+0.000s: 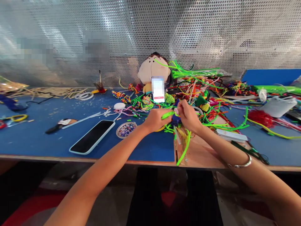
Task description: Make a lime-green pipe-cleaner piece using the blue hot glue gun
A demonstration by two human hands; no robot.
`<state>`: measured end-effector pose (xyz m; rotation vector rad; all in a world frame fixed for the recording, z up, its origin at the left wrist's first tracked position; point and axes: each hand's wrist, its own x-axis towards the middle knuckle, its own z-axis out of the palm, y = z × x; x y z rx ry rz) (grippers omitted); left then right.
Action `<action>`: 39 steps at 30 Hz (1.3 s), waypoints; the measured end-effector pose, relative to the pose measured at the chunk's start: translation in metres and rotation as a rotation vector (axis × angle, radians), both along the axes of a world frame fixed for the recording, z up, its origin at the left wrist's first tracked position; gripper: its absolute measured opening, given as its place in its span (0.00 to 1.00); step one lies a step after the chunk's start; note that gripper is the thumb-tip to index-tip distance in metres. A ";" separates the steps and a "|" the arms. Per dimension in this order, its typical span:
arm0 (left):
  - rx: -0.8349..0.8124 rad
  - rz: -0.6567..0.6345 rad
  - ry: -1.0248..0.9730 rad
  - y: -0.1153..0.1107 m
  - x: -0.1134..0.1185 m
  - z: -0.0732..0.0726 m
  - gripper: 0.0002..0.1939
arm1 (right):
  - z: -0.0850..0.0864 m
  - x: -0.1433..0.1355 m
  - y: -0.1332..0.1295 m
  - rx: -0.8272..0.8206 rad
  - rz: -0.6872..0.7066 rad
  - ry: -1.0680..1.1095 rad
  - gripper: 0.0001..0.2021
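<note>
A bright green pipe-cleaner piece (167, 115), coiled or bundled, is gripped in my left hand (155, 121), its fingers wrapped round it. My right hand (188, 117) is closed in a pinch at the right end of that piece, close to my left fingertips. What its fingers hold is hidden; a small pinkish bit shows there. Below the hands, a loose green pipe cleaner (185, 149) hangs toward the table's front edge. A pile of pipe cleaners (213, 117) in green, red and other colours lies beyond and right of my hands.
Left of my hands are a dark-screened phone (92, 137) and a round dish of beads (126, 129). A lit phone (158, 89) leans on a plush doll (154, 70). Scissors (254, 152) and a white box (231, 135) lie right. A perforated metal panel (113, 69) stands behind.
</note>
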<state>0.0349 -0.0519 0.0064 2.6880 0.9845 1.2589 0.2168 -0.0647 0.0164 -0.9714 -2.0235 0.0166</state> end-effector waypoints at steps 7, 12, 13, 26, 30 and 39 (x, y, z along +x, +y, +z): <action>0.004 -0.009 -0.011 -0.002 -0.001 0.001 0.16 | 0.013 0.011 0.001 -0.138 -0.164 -0.003 0.11; 0.005 -0.015 -0.012 -0.001 -0.001 0.002 0.15 | 0.010 0.011 0.008 -0.162 -0.274 -0.136 0.10; 0.007 -0.014 -0.012 -0.001 -0.001 0.002 0.15 | 0.010 0.011 0.010 -0.167 -0.287 -0.152 0.10; 0.031 -0.029 -0.033 0.000 -0.001 0.001 0.16 | 0.006 0.020 0.017 -0.188 -0.433 -0.127 0.09; 0.023 -0.025 -0.016 -0.001 -0.002 0.002 0.16 | 0.008 0.018 0.015 -0.195 -0.487 -0.263 0.14; 0.008 0.003 0.004 -0.001 -0.001 0.001 0.15 | 0.013 0.007 -0.001 -0.126 0.022 0.076 0.09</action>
